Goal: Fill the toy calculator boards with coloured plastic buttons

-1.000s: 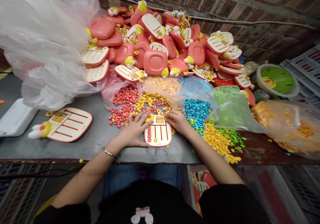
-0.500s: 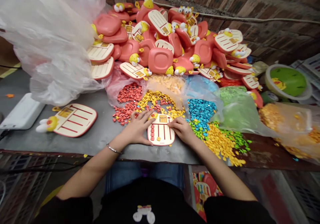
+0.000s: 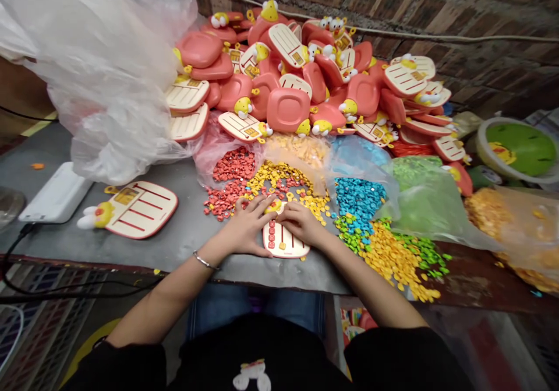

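brick wall (image 3: pixel 393 7): rough reddish-brown bricks with thick grey mortar, spanning the back behind the table
pale cord (image 3: pixel 419 38): strung across the wall's face, sagging slightly
table (image 3: pixel 131 254): grey top, a dark reddish-brown stretch bare at the right, worn brown front edge
lattice crates (image 3: pixel 43 318): below the table at lower left, partly in shadow
floor (image 3: pixel 168 300): a dim grey patch
light: soft over the tabletop, darker underneath

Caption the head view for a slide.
Left hand and right hand at a slotted board bearing red pieces and one yellow piece, near colourful loose pieces and a pile of similar boards.
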### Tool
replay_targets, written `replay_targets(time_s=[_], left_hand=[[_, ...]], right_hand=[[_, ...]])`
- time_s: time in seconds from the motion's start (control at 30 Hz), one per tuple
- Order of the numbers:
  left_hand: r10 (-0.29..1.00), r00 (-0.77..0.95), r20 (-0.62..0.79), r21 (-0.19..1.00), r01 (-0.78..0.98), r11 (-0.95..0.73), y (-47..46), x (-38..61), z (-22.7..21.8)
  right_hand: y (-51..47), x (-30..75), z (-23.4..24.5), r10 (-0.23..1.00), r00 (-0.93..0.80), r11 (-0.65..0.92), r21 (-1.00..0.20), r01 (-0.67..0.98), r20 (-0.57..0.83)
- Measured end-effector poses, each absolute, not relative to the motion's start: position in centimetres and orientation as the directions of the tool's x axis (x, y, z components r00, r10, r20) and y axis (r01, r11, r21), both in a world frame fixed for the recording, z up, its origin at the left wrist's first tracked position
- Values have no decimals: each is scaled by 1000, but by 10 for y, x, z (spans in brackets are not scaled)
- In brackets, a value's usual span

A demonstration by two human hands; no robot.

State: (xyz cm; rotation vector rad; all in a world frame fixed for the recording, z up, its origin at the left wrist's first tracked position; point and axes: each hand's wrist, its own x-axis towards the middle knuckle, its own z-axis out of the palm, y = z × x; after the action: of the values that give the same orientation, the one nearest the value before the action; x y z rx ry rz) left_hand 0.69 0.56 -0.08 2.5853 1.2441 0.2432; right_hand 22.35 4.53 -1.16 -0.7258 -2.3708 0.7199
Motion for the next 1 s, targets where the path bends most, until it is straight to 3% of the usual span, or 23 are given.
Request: replay_targets(time_s=[0.17, 0.37, 0.43, 0.6, 0.7, 0.77, 0.9, 1.0], left_hand=[[776, 630, 33, 300, 735, -609, 5, 6, -1], [763, 646, 29, 290, 725, -625, 4, 6, -2], [765, 643, 26, 286, 729, -622, 3, 7, -2], [747, 663, 41, 276, 711, -646, 0, 8, -5], [713, 698, 68, 291, 669, -683, 0, 9, -6], [696, 714, 76, 306, 648, -698, 0, 9, -5], [662, 745, 81, 342, 603, -721, -1, 9, 1], [629, 775, 62, 390, 561, -730, -2, 10, 5]], right_hand=[[49, 234, -1, 611, -733, 682, -668, 297, 298], [90, 229, 1, 793, -505, 566, -720, 401, 342], [109, 216, 0, 790, -540, 578, -643, 502, 289], [131, 181, -1, 764, -637, 639, -265, 722, 106], [131, 174, 0, 761, -645, 646, -177, 743, 69], [129, 177, 2, 749, -658, 655, -235, 719, 77], [119, 203, 10, 780, -584, 598, -545, 587, 226], [102, 235, 18, 829, -459, 534, -696, 480, 320]])
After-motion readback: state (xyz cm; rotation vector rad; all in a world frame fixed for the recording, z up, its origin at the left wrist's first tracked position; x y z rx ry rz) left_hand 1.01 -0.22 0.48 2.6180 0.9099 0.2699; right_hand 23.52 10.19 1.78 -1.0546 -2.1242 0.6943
